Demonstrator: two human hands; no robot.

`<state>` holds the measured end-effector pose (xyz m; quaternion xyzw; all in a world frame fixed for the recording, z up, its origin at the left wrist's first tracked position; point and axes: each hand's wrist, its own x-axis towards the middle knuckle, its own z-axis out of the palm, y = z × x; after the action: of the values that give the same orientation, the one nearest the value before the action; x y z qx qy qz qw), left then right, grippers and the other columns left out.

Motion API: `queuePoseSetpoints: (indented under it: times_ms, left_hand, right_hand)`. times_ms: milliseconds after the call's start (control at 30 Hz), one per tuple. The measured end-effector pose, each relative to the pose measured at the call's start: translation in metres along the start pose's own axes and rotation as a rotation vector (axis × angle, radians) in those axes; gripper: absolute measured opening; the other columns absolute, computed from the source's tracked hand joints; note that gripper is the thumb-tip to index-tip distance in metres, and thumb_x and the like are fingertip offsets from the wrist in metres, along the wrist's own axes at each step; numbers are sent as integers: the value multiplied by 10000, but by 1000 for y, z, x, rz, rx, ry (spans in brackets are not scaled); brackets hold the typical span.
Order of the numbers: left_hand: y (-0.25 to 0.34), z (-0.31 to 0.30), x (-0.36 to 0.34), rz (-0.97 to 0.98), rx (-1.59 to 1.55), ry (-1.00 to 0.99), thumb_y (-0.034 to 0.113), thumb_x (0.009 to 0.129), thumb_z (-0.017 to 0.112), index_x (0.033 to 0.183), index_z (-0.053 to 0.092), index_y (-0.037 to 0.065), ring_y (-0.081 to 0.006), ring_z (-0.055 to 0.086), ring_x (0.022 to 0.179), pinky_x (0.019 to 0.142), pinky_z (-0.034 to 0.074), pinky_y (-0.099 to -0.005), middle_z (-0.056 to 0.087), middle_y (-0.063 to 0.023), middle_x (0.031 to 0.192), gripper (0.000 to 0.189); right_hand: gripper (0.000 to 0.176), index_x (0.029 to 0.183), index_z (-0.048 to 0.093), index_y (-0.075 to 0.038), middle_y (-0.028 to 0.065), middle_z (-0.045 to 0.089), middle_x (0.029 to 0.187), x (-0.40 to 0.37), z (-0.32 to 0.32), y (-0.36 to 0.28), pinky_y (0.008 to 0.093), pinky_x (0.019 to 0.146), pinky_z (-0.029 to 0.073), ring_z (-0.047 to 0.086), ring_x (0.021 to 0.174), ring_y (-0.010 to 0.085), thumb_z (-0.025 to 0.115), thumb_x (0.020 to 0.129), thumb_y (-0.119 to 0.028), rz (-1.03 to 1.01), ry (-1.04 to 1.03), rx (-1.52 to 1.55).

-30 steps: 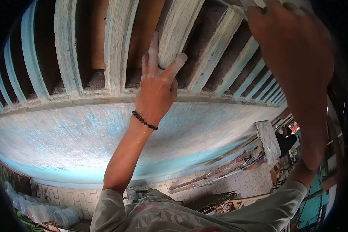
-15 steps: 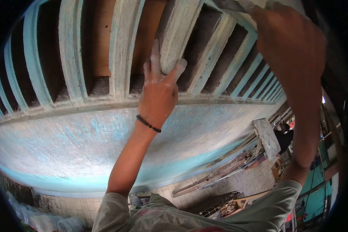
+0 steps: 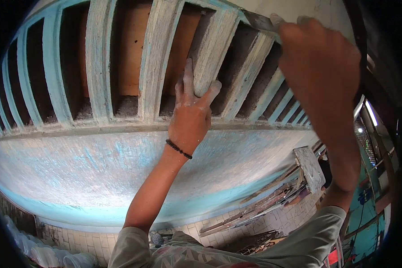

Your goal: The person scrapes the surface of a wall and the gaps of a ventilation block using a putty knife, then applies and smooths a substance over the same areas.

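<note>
A row of upright slats with worn turquoise paint fills the top of the view. My left hand point(image 3: 190, 114), dusty with a dark beaded bracelet, grips the lower end of one scraped slat point(image 3: 216, 47). Its fingers lie along the left side and its thumb on the right. At the upper right, my right hand point(image 3: 319, 58) is closed around a scraper point(image 3: 260, 21). The flat metal blade points left, against the upper rail near the top of the slats. The scraper's handle is hidden in my fist.
Below the slats runs a patchy, scraped wall point(image 3: 120, 169) with a turquoise lower band. Long wooden boards point(image 3: 254, 210) lean near a dirty panel point(image 3: 309, 169) at right. Clear plastic containers point(image 3: 53, 255) stand at lower left on the tiled floor point(image 3: 91, 241).
My right hand has moved slightly left and down with the scraper, whose blade now shows more. My left hand keeps its hold on the same slat. The view has shifted a little.
</note>
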<state>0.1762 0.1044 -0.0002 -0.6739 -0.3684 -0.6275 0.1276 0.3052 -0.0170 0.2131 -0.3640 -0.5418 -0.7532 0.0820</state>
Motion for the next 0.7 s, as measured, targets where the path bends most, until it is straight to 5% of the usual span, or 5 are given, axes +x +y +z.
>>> queuePoseSetpoints:
  times_ms: [200, 300, 400, 567, 700]
  left_hand:
    - [2, 0, 0, -11, 16, -1, -113, 772, 713, 1331, 675, 171, -543, 396, 1503, 1205, 409, -641, 204, -315, 1721, 628]
    - [0, 1, 1, -15, 10, 1, -111, 773, 714, 1332, 672, 176, -561, 409, 1483, 1203, 414, -642, 209, -313, 1719, 631]
    - [-3, 3, -1, 9, -6, 13, -110, 772, 710, 1341, 666, 181, -580, 412, 1468, 1196, 426, -643, 212, -311, 1717, 641]
    - [2, -1, -1, -11, 2, 3, -110, 769, 713, 1339, 665, 173, -584, 420, 1458, 1185, 444, -636, 217, -313, 1714, 638]
    - [1, 0, -2, 0, 19, -2, -108, 766, 718, 1335, 663, 173, -596, 409, 1458, 1176, 460, -628, 210, -312, 1715, 637]
  right_hand:
    - [364, 1229, 808, -198, 57, 738, 863, -12, 5, -9, 385, 627, 608, 765, 720, 255, 723, 885, -114, -196, -27, 20]
    - [11, 842, 775, -169, 61, 678, 698, -17, 7, 3, 377, 565, 567, 767, 688, 233, 771, 832, -168, -44, 125, 75]
    - [406, 1281, 800, -250, 29, 714, 821, -13, 9, 12, 361, 587, 597, 765, 715, 213, 716, 907, -115, -32, 0, -18]
    - [371, 1222, 814, -250, 29, 756, 889, -8, 1, -21, 371, 607, 609, 769, 730, 208, 735, 895, -95, -135, -9, -154]
    - [181, 1074, 814, -149, 53, 708, 756, -20, 14, 2, 375, 576, 585, 756, 675, 229, 751, 905, -161, -148, 154, 171]
